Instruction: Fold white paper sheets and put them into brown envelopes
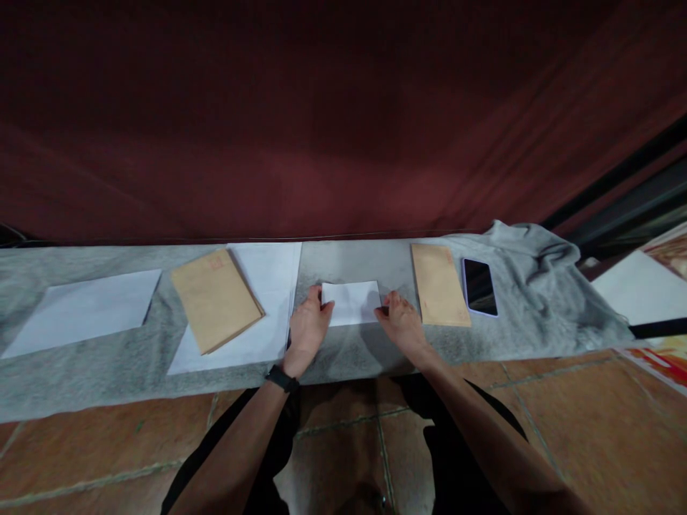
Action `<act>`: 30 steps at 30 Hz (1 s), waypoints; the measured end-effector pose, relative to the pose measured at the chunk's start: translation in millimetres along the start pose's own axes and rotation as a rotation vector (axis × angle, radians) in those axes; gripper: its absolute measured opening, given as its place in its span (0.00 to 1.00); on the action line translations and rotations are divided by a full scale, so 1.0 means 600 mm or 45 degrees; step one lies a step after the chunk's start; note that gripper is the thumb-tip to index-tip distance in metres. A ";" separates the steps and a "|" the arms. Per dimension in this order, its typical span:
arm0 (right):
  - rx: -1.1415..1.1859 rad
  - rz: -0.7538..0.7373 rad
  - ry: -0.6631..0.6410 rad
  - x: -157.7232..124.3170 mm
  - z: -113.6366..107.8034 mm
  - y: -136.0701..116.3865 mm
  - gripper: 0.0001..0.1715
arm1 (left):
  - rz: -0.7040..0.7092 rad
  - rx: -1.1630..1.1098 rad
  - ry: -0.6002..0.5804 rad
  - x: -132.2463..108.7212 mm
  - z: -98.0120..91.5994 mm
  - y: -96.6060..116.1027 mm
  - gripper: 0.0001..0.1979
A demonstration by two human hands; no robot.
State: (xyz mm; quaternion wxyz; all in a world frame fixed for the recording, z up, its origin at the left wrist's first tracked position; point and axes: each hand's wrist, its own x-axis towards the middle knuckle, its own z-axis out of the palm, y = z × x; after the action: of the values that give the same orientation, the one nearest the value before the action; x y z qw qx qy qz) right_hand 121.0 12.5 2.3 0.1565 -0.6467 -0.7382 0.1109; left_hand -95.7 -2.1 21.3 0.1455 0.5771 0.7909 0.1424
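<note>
A small white paper [351, 303] lies between the person's 2 hands on a grey cloth [343, 361], whose support is hidden beneath it. The left hand [308, 322] is nearly closed, thumb and bent fingers pinching the paper's left end; the right hand [402, 322] is likewise drawn in, pinching the right end and covering its lower corner. How far the fingers of either hand reach underneath cannot be seen. A dark watch [282, 378] circles the left wrist, its face hard to make out. Left of the left hand, a pile of brown envelopes [217, 304] lies askew on white sheets [276, 286], hiding much of them; neither stack can be counted. A lone sheet [89, 311] lies farther left, its lower corner reaching almost to the view's edge. Just beyond the right hand is 1 brown envelope [440, 286], its red marks too small to read, and near it a phone [480, 286] with a dark screen. The cloth bunches up past the phone. At far right, a white board [644, 286] is cut off, and what lies behind it is unclear. A dark red curtain [343, 157] fades into shadow at the top.
</note>
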 end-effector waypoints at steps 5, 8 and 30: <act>0.237 -0.323 0.104 0.004 0.011 -0.020 0.19 | 0.462 0.078 0.292 -0.019 0.043 0.013 0.22; 0.380 -0.452 0.040 0.004 0.029 -0.043 0.28 | 0.713 0.128 0.183 -0.033 0.080 0.024 0.27; -0.178 -0.252 0.085 0.005 0.072 -0.026 0.36 | 0.501 0.305 0.079 -0.012 0.072 -0.015 0.33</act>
State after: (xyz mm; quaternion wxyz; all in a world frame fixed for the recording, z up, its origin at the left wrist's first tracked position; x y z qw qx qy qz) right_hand 90.2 14.7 -31.6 0.1458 -0.5834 -0.7987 0.0215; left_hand -84.6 -9.4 -21.4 0.0210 0.7286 0.6786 0.0908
